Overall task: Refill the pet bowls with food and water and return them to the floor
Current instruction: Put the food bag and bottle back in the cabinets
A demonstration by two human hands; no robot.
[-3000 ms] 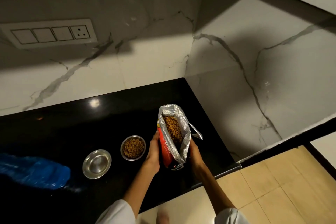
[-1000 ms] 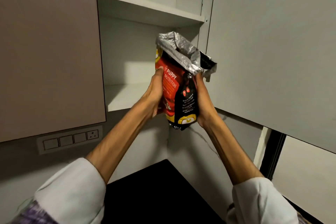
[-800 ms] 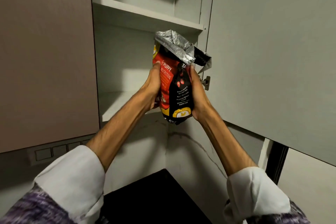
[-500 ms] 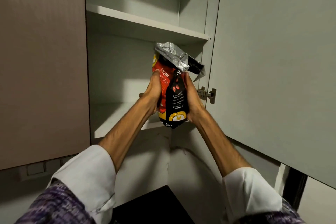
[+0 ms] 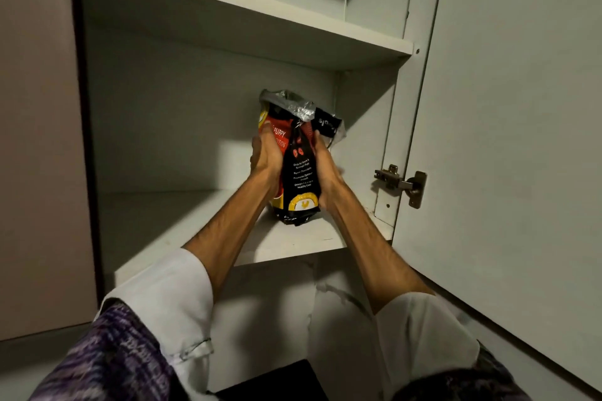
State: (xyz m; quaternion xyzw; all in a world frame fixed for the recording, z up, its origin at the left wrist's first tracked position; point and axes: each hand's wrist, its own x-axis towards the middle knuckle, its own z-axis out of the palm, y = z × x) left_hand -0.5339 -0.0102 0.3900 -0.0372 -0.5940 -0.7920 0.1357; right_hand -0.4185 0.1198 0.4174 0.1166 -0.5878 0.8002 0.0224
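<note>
The puppy food bag (image 5: 298,169) is clasped upright between the left hand (image 5: 265,156) and right hand (image 5: 322,163), one grip on each side, its base set on the lower cupboard shelf (image 5: 293,241), presumably so the open top spills nothing.

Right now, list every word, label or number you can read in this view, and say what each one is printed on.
"PUPPY": red front panel of the puppy food bag, above the left hand.
"...ITION": below it on the same panel, its start hidden by the left hand.
Small white lines on the bag's black side panel, beside the right hand: too small and blurred to read reliably.
White lettering on the folded black top flap: upside down, unreadable.
Nothing else carries text.
</note>
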